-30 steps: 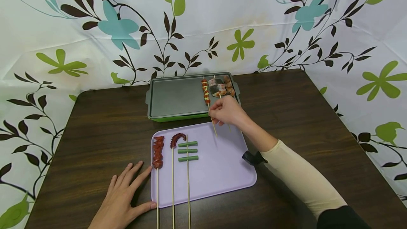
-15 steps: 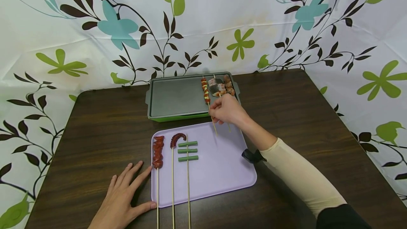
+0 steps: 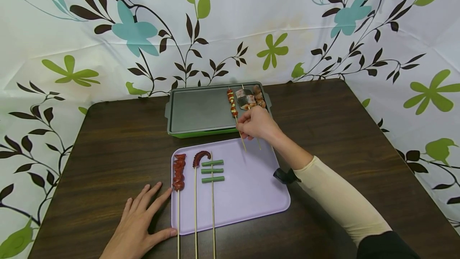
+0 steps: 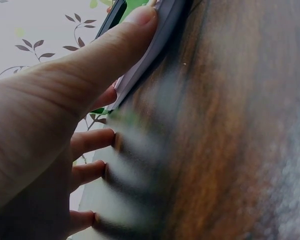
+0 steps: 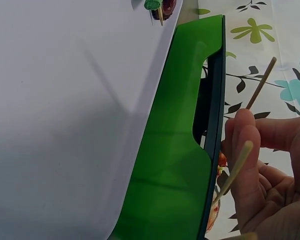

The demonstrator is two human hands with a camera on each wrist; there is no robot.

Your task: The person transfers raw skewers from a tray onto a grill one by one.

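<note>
My right hand pinches the bare stick of a skewer threaded with red and pale yellow pieces. That skewer's food end lies over the right part of the grey griddle, its stick end over the lilac tray. In the right wrist view the stick passes between thumb and fingers. Just right of it on the griddle are a fish skewer and a brown meat skewer, partly hidden by the hand. My left hand rests spread on the table, thumb at the tray's rim.
On the tray's left side lie a dark red chunk skewer, an octopus tentacle skewer and a skewer of green stalks. Their sticks overhang the front rim. A patterned cloth hangs behind the dark wooden table.
The food end of the pinched skewer has shifted very slightly left, and its stick end slightly right. The left hand and the tray's skewers stay put.
</note>
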